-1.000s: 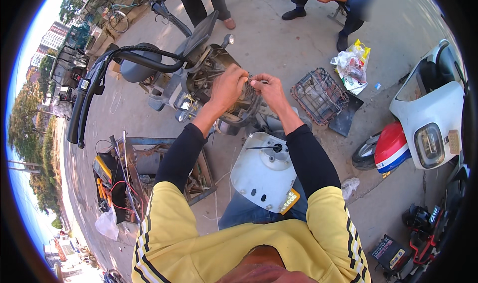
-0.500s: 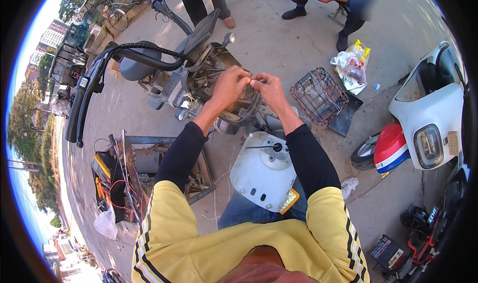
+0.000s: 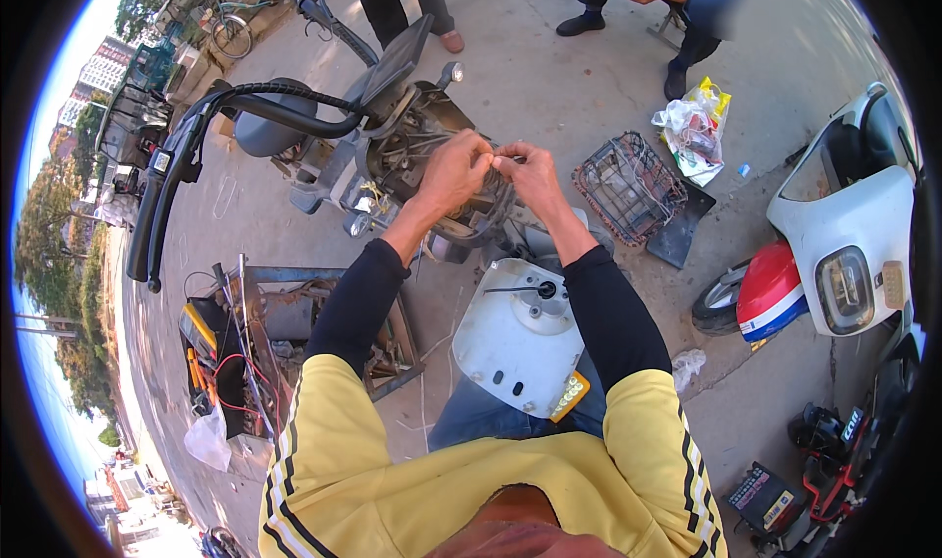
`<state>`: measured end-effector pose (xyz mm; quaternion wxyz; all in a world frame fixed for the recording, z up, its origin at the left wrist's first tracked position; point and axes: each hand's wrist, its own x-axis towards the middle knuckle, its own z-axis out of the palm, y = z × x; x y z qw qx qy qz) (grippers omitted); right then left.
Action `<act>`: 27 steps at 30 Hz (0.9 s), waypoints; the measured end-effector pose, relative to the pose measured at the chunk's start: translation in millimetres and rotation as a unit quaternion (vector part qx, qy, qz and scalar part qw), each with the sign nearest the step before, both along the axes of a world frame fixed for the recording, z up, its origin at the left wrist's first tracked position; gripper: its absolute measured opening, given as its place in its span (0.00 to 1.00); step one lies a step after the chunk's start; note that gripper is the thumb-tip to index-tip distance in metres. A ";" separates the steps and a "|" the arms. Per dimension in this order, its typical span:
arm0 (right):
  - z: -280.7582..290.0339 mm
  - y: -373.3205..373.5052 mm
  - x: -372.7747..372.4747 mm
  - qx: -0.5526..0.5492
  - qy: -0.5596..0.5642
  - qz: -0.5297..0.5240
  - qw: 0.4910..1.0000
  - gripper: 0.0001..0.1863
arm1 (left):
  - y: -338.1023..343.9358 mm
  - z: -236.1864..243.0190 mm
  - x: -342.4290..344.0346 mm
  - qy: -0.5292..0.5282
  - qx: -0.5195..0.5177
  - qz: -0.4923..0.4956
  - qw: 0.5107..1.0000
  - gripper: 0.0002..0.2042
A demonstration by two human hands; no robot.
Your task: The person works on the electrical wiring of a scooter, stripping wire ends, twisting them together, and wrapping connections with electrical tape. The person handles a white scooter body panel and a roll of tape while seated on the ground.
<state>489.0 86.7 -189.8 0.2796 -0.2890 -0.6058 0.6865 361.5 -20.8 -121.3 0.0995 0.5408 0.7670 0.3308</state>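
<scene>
Over the opened front of a grey electric scooter (image 3: 343,170), my left hand (image 3: 454,173) and my right hand (image 3: 531,177) meet fingertip to fingertip. Both are closed in a pinch. Whatever lies between the fingertips is too small to make out. Beneath the hands, a bundle of wires (image 3: 417,151) fills the scooter's open front cavity, partly hidden by my left hand. A white front panel (image 3: 491,347) rests against my legs, with a black cable (image 3: 515,289) coming out of its round fitting and a yellow-framed LED lamp (image 3: 569,397) at its lower edge.
Left of me stands a metal tool cart (image 3: 294,275) with orange-handled tools. A wire basket (image 3: 630,187) and plastic bags (image 3: 695,131) lie at the right. A white scooter (image 3: 834,234) and a battery (image 3: 763,497) are farther right. Two people are at the far side, one seated.
Almost nothing differs. Both hands stay pinched together in the same place over the wires.
</scene>
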 end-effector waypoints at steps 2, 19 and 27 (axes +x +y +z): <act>-2.9 0.6 -0.4 -0.023 0.023 0.003 0.999 0.09 | 0.6 -2.9 -1.6 0.005 -0.011 0.006 1.000 0.06; -6.0 3.0 -1.2 0.010 0.011 -0.025 1.000 0.10 | 6.5 17.0 -1.4 0.019 0.003 -0.066 0.998 0.09; -17.0 5.5 -3.6 0.115 -0.011 -0.052 0.992 0.10 | 13.0 9.1 -11.6 -0.003 -0.009 -0.089 0.996 0.07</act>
